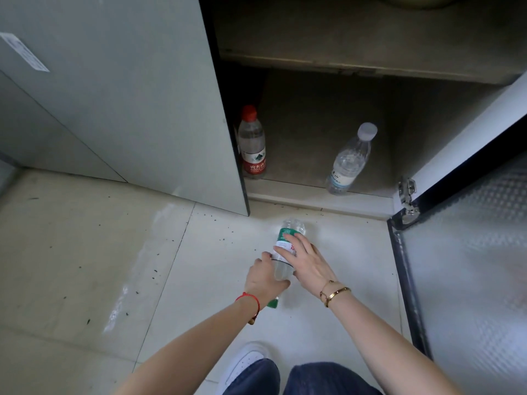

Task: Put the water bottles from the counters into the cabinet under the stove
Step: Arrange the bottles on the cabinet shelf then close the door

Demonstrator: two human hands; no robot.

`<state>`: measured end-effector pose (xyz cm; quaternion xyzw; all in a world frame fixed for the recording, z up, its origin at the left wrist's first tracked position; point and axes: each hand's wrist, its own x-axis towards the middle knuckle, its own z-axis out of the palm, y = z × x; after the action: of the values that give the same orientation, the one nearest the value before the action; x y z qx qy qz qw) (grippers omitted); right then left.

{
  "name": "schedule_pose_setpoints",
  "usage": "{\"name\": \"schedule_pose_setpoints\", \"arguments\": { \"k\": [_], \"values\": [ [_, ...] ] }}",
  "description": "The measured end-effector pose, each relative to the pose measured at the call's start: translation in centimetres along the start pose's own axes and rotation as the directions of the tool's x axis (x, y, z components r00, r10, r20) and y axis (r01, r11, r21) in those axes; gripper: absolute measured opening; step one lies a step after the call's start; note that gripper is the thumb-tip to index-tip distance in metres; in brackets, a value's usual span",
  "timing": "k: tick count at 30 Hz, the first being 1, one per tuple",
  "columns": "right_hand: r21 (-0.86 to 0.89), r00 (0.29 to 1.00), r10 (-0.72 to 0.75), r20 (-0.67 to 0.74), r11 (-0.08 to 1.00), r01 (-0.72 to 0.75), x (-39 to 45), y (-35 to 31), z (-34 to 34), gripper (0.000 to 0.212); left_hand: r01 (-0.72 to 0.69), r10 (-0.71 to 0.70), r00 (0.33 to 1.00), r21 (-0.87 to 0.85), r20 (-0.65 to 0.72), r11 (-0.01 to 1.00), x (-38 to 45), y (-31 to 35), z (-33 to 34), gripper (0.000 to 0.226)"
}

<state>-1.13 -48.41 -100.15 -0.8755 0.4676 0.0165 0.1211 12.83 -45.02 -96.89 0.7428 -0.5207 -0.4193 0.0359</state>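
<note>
Both hands, left hand (263, 276) and right hand (306, 262), have fingers closed around the green-labelled bottle (286, 246) at frame centre; it could knock over the clear bottle (349, 161) going in.

Floor (85, 252): pale large tiles, thin grout lines, scattered dark specks and a few whitish smears near the middle. Closed grey door panel (128, 95) at left, with a white printed sticker (24, 52) near its upper left corner, text too small to read. Metal hinge (407, 195) at right, mounted on an open door (470, 266) of frosted, patterned glass in a dark frame. White shoe (245, 363) at bottom centre, next to dark blue trouser legs (313, 379). Red string bracelet (251, 302) on one wrist; gold bangle (335, 292) on the other.
</note>
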Motion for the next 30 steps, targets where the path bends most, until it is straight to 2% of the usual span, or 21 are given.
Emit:
{"name": "schedule_pose_setpoints", "arguments": {
  "k": [5,8,10,13,17,20,22,30],
  "values": [
    [0.083,0.997,-0.022,-0.077,0.996,0.028,0.8,0.3,-1.8,0.088,-0.031,0.033,0.999,0.068,-0.034,0.997,-0.3,2.6,-3.9,0.061],
    [0.194,0.995,0.013,-0.095,0.981,0.006,1.5,0.9,-3.1,0.079,-0.047,0.051,0.998,0.112,-0.038,0.993,-0.2,5.2,-7.0,0.034],
    [0.306,0.987,0.088,-0.132,0.951,-0.044,1.9,1.3,-4.1,0.074,-0.074,0.08,0.995,0.108,-0.051,0.991,0.0,6.7,-8.9,0.03],
    [0.492,0.939,0.267,-0.217,0.861,-0.131,2.8,1.5,-6.6,0.065,-0.168,0.171,0.974,0.035,-0.15,0.985,0.2,9.3,-11.2,0.052],
    [0.695,0.839,0.485,-0.245,0.691,-0.197,4.9,1.7,-10.8,0.057,-0.376,0.331,0.857,-0.038,-0.396,0.926,-0.8,13.2,-13.0,0.051],
    [0.706,0.803,0.527,-0.279,0.679,-0.201,6.8,2.0,-13.4,0.047,-0.481,0.337,0.791,-0.177,-0.511,0.859,-1.0,15.0,-14.0,0.054],
    [0.723,0.795,0.538,-0.278,0.663,-0.195,8.0,2.4,-14.7,0.046,-0.498,0.309,0.771,-0.225,-0.557,0.837,-0.6,15.8,-14.5,0.054],
    [0.721,0.799,0.576,-0.174,0.627,-0.295,12.9,3.7,-14.5,0.043,-0.421,0.227,0.814,-0.272,-0.535,0.865,2.8,15.8,-14.7,0.04]
  ]
}}
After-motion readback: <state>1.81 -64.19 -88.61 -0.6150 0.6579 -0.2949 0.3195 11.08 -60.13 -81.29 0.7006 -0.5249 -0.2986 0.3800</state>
